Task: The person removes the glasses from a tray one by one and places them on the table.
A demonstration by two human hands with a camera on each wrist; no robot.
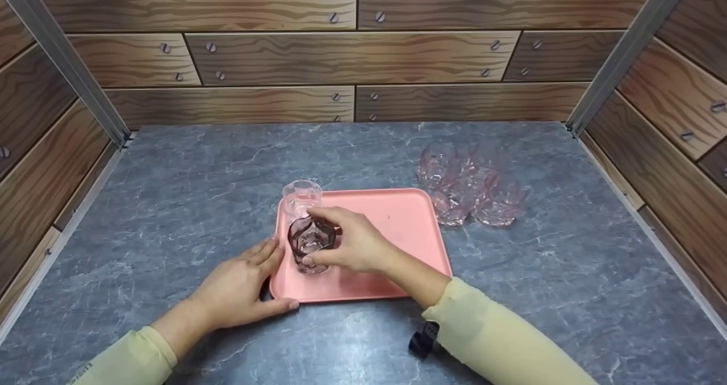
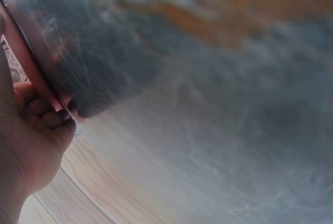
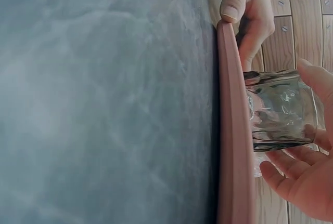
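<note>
At the near left corner of the pink rectangular tray (image 1: 392, 220), touching its rim with the relaxed left hand (image 1: 238, 287). Just inside its left edge, pinching an upright smoky-grey, wavy-rimmed transparent tumbler (image 1: 312, 249) in the right hand (image 1: 362, 242). With a clear transparent tumbler (image 1: 302, 194) at the far left corner; past the right edge, with clustered pale-pink transparent tumblers (image 1: 452, 203) on the grey marbled worktop (image 1: 187, 203).

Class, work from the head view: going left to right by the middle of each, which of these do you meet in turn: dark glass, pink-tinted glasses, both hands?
Left hand, dark glass, right hand, pink-tinted glasses.
</note>
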